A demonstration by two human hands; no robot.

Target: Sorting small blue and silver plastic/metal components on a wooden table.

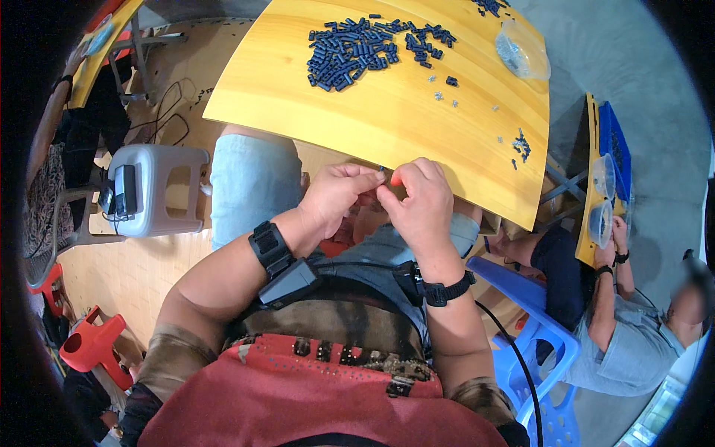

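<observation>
Just off the near edge of the yellow table [283,100], my two hands meet over my lap. My left hand [332,195] is closed in a pinch on a small dark piece [383,170], of which only a tip shows. Close beside it, my right hand [423,203] has its thumb and forefinger curled toward that piece; whatever lies between them is too small to make out. Farther up the table lies a heap of short black cylindrical parts [346,56]. Tiny silvery bits [438,96] are scattered to its right, and a small cluster of dark pieces [523,147] lies near the right edge.
A clear plastic bowl [525,56] stands at the table's far right. At left is a grey stool [153,190] with a black device on it. A blue plastic chair [532,316] is at right, where another person works beside clear bowls [600,222] and a blue tray [615,145].
</observation>
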